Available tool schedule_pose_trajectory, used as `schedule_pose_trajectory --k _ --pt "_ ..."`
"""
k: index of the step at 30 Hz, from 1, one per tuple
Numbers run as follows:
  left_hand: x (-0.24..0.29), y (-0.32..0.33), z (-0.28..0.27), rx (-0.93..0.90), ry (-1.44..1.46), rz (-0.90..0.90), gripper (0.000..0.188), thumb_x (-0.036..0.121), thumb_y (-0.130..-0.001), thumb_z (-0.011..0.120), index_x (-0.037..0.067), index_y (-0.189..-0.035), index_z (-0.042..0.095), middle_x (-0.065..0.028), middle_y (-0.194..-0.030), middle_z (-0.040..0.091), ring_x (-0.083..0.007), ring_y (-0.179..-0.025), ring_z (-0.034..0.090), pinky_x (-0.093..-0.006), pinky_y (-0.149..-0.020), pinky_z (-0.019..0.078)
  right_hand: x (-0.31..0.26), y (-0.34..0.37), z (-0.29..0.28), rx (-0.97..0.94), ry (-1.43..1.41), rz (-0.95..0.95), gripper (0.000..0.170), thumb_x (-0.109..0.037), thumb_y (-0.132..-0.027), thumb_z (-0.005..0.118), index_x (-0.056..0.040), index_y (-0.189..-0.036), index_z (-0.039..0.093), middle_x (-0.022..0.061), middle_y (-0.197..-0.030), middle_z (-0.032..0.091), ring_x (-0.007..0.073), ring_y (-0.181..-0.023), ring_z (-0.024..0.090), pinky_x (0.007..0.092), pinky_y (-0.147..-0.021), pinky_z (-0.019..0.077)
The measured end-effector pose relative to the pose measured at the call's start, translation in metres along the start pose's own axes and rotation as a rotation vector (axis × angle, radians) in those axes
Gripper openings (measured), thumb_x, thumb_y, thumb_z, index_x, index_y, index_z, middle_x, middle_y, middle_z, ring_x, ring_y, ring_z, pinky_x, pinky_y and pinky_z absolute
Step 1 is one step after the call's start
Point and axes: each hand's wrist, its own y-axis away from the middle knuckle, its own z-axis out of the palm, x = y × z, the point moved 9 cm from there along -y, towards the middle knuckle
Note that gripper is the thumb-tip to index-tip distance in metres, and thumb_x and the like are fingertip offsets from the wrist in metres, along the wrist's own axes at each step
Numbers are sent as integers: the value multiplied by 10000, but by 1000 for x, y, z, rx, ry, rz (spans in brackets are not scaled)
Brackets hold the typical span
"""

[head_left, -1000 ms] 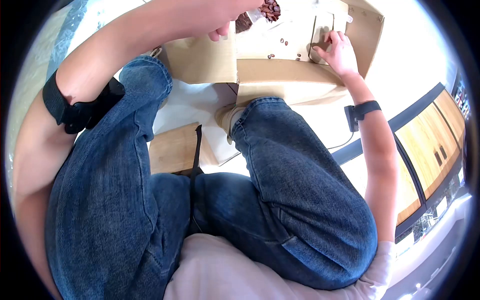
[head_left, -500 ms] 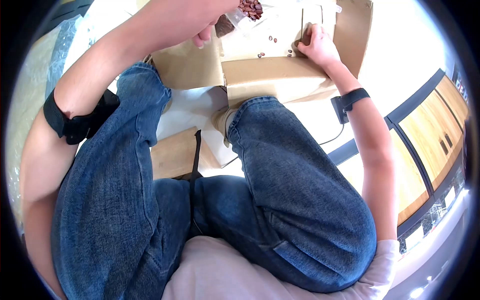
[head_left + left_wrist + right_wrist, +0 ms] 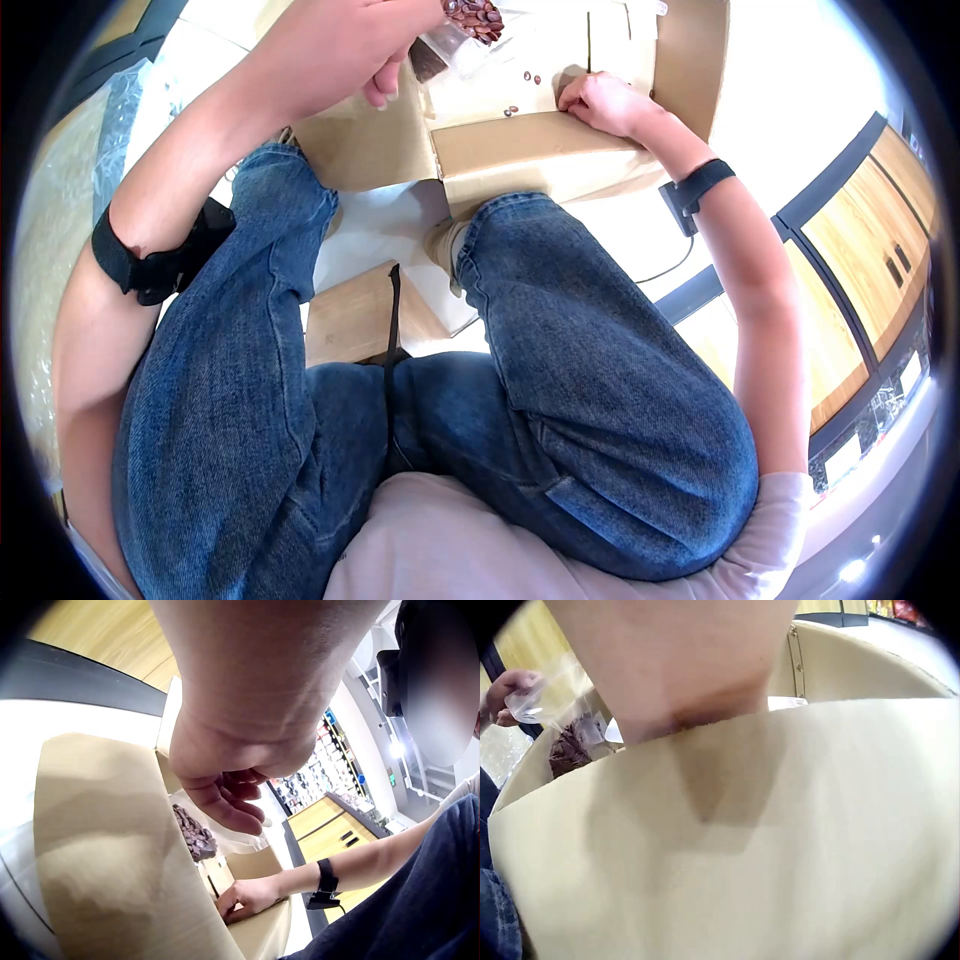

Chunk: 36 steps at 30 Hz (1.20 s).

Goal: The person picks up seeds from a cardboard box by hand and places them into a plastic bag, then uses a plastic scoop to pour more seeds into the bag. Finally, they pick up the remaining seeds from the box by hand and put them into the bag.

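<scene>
In the head view, my left hand (image 3: 350, 45) is at the upper left, holding a clear plastic bag (image 3: 462, 52) of dark brown beans (image 3: 475, 20) at the cardboard box. Its fingers are curled in the left wrist view; the right wrist view shows this hand gripping the bag's upper part. My right hand (image 3: 610, 102) reaches into the box, low behind the near wall (image 3: 540, 150). Its fingers bend down to the box floor; I cannot tell whether they pinch a bean. A few loose beans (image 3: 532, 78) lie on the floor left of it.
A box flap (image 3: 365, 140) hangs open on the left, and the right side wall (image 3: 690, 70) stands upright. My knees are close to the near side. A wooden board (image 3: 365, 315) lies between my legs. Wood-fronted cabinets (image 3: 870, 240) are at the right; clear plastic wrapping (image 3: 125, 120) is at the left.
My right hand has moved from the far right of the box towards the near wall, its fingers now bent over where loose beans lay. The left hand still holds the bag.
</scene>
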Motion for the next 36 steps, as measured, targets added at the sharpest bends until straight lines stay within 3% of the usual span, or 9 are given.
schedule_pose_trajectory --k 4,14,19,29,31,36 --pt "9 1 1 -21 30 35 180 139 -929 483 60 -769 506 -35 -567 544 -118 -466 539 -256 -445 456 9 3 4 -94 -221 81 214 -160 -839 622 -77 -1010 721 119 -982 711 271 -929 662 353 -870 510" --pt "5 -5 4 -21 33 31 168 123 -928 484 51 -778 509 -39 -558 546 -124 -453 537 -255 -442 456 6 5 12 -48 -180 66 206 -105 -849 605 -59 -1020 710 118 -958 710 259 -882 661 333 -848 511" --pt "6 -6 3 -29 31 37 172 120 -928 488 54 -769 497 -38 -561 541 -128 -455 545 -256 -433 457 -6 5 4 -65 -79 59 205 -89 -799 611 -49 -971 716 131 -904 713 265 -834 674 340 -797 527" --pt "-4 -10 -1 -11 86 8 175 132 -932 509 65 -771 489 -31 -587 537 -130 -462 556 -253 -426 459 14 2 5 -156 -163 159 218 -56 -696 701 -42 -912 733 122 -841 713 247 -791 680 340 -750 539" --pt "7 -13 -2 -36 -74 189 270 222 -976 499 104 -738 450 30 -571 490 -60 -465 530 -187 -455 390 10 -1 5 -214 -53 142 237 -40 -663 737 -43 -900 732 115 -855 715 242 -798 680 339 -750 539" --pt "4 -14 -3 -46 -53 201 264 218 -975 498 104 -741 454 29 -570 494 -58 -464 531 -188 -448 397 9 7 3 -231 -106 210 198 -31 -671 736 -36 -869 725 103 -851 712 235 -776 675 342 -741 537"
